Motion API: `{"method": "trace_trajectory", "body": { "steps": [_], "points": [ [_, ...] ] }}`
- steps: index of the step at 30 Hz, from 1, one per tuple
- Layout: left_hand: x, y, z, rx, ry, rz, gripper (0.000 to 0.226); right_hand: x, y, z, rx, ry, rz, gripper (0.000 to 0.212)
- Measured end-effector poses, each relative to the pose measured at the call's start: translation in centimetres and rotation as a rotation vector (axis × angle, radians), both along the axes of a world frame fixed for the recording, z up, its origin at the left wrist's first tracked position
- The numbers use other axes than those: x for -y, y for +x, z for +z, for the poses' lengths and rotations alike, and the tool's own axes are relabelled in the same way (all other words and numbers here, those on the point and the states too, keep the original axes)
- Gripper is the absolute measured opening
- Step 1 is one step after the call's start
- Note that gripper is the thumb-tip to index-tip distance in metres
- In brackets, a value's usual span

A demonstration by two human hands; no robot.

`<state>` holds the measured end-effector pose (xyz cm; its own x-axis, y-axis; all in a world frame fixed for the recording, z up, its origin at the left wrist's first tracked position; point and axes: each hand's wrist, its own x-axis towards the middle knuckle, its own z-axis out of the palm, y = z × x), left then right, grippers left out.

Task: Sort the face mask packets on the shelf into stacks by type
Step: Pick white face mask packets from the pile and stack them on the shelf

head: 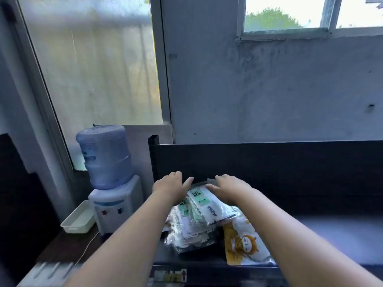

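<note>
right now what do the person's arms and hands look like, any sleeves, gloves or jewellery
The left forearm and right forearm are bare down to the frame's lower edge; no sleeve shows. The left hand and right hand wear no gloves. No watch, bracelet or ring is visible, though the fingers are slightly blurred.

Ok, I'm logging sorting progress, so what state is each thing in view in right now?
Face mask packets: unsorted, one overlapping heap on the shelf.
Left hand: open, at the heap's far left edge.
Right hand: open, laid on the top packet.
Yellow packet: flat, partly under the heap.
Water bottle: upended on the dispenser.
</note>
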<state>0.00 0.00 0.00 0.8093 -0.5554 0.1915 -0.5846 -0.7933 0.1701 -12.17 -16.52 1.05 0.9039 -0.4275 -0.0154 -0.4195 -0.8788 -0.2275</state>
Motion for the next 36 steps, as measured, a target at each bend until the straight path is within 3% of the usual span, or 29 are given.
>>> {"method": "trace_trajectory", "body": {
  "steps": [3, 8, 13, 16, 19, 22, 25, 28, 29, 36],
  "points": [
    [-0.6, -0.4, -2.5, -0.094, 0.069, 0.089, 0.065, -1.0, 0.0, -2.4, -0.110, -0.030, 0.020, 0.076],
    [-1.6, -0.1, -5.9, -0.352, -0.053, 0.215, 0.058, -2.2, 0.0, -5.2, -0.168, -0.073, -0.023, 0.078],
    [-1.5, -0.9, -7.2, -0.555, -0.261, 0.256, 0.036, -2.7, 0.2, -6.2, -0.108, 0.048, -0.133, 0.086],
    [-1.3, -0.7, -7.4, -0.614, -0.368, 0.321, 0.054, -2.7, 0.2, -6.3, -0.066, 0.067, -0.226, 0.105],
    [-0.7, -0.3, -7.2, -0.785, -0.579, 0.405, 0.058, -2.6, 0.2, -6.5, -0.011, 0.114, -0.250, 0.109],
    [-0.4, 0.2, -6.7, -0.981, -0.785, 0.536, 0.030, -2.5, 0.2, -6.1, 0.059, 0.090, -0.259, 0.108],
    [-0.7, 1.0, -7.0, -1.082, -0.908, 0.595, 0.014, -1.8, 0.4, -5.6, 0.104, 0.150, -0.332, 0.088],
    [-0.7, 1.2, -7.0, -1.106, -1.082, 0.615, 0.015, -0.8, 0.2, -5.0, 0.229, 0.214, -0.424, 0.023],
    [-0.7, 1.1, -7.0, -1.117, -1.146, 0.602, 0.017, -0.5, 0.0, -4.8, 0.258, 0.241, -0.446, 0.016],
    [-2.1, 2.1, -7.5, -1.074, -1.413, 0.537, 0.036, 1.2, -0.7, -5.8, 0.417, 0.476, -0.435, 0.019]
  ]
}}
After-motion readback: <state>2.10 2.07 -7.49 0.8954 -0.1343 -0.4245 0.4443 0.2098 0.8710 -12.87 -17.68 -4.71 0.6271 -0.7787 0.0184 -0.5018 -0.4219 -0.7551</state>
